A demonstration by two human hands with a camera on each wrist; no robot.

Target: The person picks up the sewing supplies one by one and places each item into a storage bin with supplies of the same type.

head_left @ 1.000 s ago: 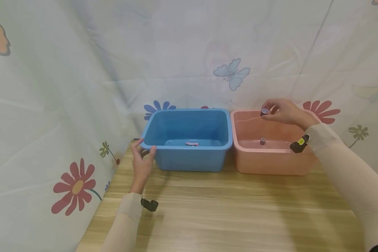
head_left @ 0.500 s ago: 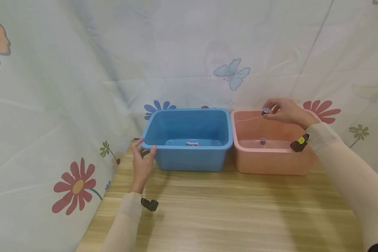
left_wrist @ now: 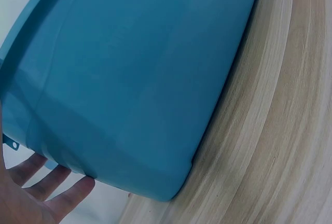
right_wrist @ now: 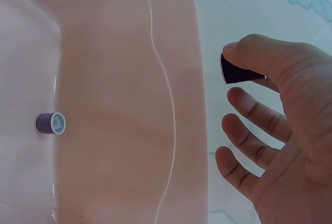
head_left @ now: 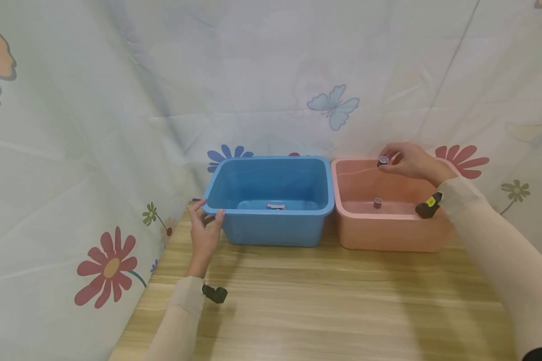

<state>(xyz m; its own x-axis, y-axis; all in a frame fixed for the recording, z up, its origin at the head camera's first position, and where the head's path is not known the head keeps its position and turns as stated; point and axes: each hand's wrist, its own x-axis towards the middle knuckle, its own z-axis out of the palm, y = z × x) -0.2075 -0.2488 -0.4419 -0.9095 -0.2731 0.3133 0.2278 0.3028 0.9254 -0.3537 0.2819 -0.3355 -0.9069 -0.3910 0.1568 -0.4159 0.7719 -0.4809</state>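
My right hand (head_left: 408, 159) pinches a dark thread spool (head_left: 382, 161) between thumb and index finger, above the back rim of the pink bin (head_left: 388, 233). In the right wrist view the other fingers stand apart from the spool (right_wrist: 241, 72). A second, purple thread spool (right_wrist: 45, 123) with white ends lies on the pink bin's floor. At the front left corner of the blue bin (head_left: 271, 228), my left hand (head_left: 203, 238) holds the rim between thumb and fingers. The left wrist view shows the fingertips (left_wrist: 83, 185) against the bin's side wall; the thumb is hidden there.
Inside the blue bin lies a small flat pink item (head_left: 276, 206). Both bins stand side by side on a wood-grain table (head_left: 316, 301), against a printed curtain (head_left: 271, 75) with flowers and butterflies. A thin pale line runs along the pink bin's inner wall.
My right hand has shifted slightly to the right with the spool still pinched. The left hand and both bins have stayed in place.
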